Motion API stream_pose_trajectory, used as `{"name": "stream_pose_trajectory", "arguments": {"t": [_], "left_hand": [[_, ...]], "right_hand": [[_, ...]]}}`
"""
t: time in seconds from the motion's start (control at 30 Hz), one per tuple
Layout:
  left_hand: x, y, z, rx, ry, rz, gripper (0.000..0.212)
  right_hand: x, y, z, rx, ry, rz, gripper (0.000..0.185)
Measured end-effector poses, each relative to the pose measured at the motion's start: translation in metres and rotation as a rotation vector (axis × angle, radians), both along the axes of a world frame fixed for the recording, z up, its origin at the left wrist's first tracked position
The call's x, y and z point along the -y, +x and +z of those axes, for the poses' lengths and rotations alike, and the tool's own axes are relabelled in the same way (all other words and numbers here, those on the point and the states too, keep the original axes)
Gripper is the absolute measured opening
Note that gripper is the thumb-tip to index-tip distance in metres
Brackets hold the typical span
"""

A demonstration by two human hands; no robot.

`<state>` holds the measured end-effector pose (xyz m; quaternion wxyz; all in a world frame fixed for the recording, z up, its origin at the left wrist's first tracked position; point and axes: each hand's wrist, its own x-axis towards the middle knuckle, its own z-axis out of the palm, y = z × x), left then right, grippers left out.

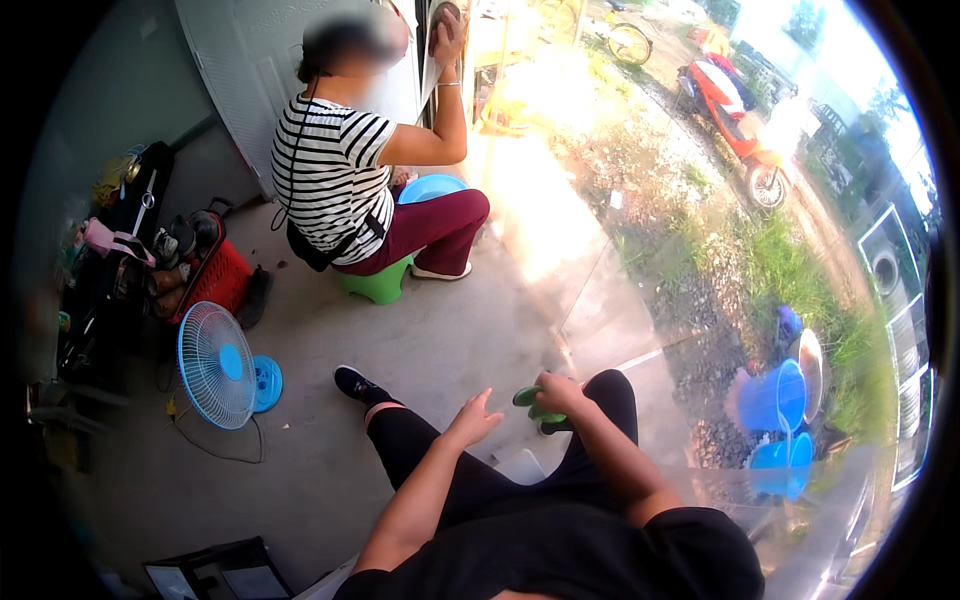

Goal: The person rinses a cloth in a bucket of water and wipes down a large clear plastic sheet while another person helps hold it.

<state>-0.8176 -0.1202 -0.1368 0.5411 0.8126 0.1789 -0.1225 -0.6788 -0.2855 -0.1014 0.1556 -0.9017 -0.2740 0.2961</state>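
My right hand (pixel 561 393) is closed around smooth green oblong pieces (pixel 528 396), which stick out to its left; they look like vegetables, but their kind is unclear. Just left of them, my left hand (pixel 475 420) holds nothing, its fingers apart and pointing forward. Both hands are above my lap, with my knees spread. Below them, between my thighs, part of a whitish container (pixel 523 466) shows. My forearm and legs hide the rest of it.
Ahead, a person in a striped shirt (pixel 330 172) sits on a green plastic stool (pixel 379 285) by a blue basin (pixel 435 189). A blue fan (pixel 217 365) and red shoe basket (pixel 225 274) are left. Outside, right, are blue buckets (pixel 772 397) and an orange scooter (pixel 739 131).
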Motion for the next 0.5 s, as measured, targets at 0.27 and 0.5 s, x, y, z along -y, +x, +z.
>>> {"name": "stream_pose_trajectory", "arguments": {"t": [0.27, 0.5], "left_hand": [[-0.015, -0.01, -0.002, -0.292, -0.751, 0.68, 0.065], [-0.018, -0.006, -0.073, -0.161, -1.28, 0.676, 0.026]], "right_hand": [[-0.008, -0.034, 0.004, -0.17, 0.32, -0.14, 0.036], [-0.06, -0.091, -0.05, -1.18, 0.672, -0.837, 0.027]]}}
